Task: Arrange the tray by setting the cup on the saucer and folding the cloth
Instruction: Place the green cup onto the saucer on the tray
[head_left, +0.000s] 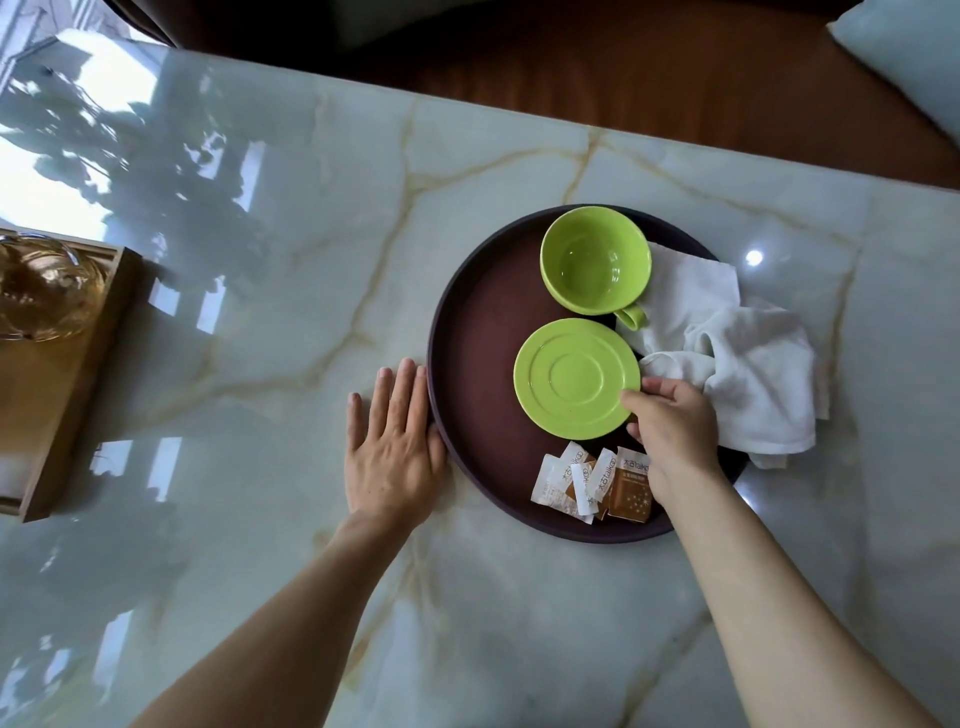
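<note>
A: Head view checked. Round dark tray (457, 332) is seen on the marble table (260, 312), right of centre. Where are the task items placed?

B: Green cup (595, 260) is stood upright and empty at the far side of the tray, handle pointed near-right. Green saucer (571, 376) is laid flat just near of it, apart from the cup base, close to the handle. Cup is not yet set on the saucer.

A: Cloth?

B: White cloth (737, 364) is left crumpled, unfolded, on the right of the tray, draped over the right rim onto the table. Its left part is tucked beside the cup handle and the saucer's right edge.

A: Hands?

B: Left hand (392, 452) is laid flat on the table, fingers spread and released, its thumb side pressed against the tray's left outer wall. Nothing is held. Right hand (672, 426) is placed at the saucer's near-right edge, thumb on top of the rim, fingers curled beneath; the saucer rim is pinched.

A: Anything else noted?

B: Small packets (587, 486) are piled at the near side of the tray, partly covered by the right wrist. Wooden box (78, 374) with glassware is seen at the far left table edge.
</note>
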